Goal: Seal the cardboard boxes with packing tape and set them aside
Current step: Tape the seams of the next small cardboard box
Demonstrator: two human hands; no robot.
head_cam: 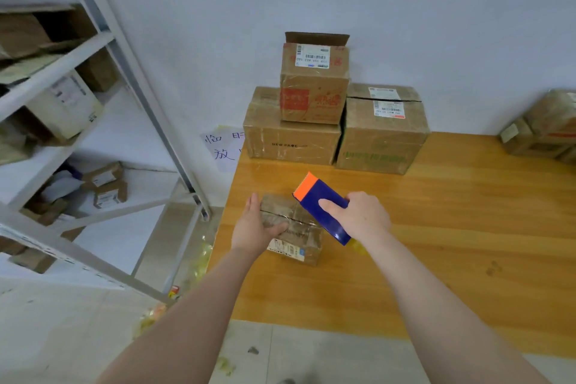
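Small cardboard box (296, 221) sits on the wooden table (436, 227), close to the table's left edge; its top seam shows as a dark line, and whether fresh tape lies over it cannot be told. Left hand (254, 227) is against the box's left side, fingers straight along the wall and thumb hooked over the top face, clasping it. Right hand (364, 217) is closed round the blue tape dispenser (324, 203), held just above the box's right end, with its orange toothed edge (307, 185) tilted up and away beyond the box. Behind the box, three larger cartons (291, 140) are stacked against the wall, the uppermost with a flap standing open; to the box's left stands a metal shelving rack (93, 40) holding more parcels. Assessed step: tape about to be drawn along the seam. Risks noted: the box is light and near the table edge, so a pull toward the left hand could slide it off unless the clasp is firm; the thumb lies on the top face, in the likely path of tape and teeth; a tilted dispenser may lay the tape off the seam or wrinkled.
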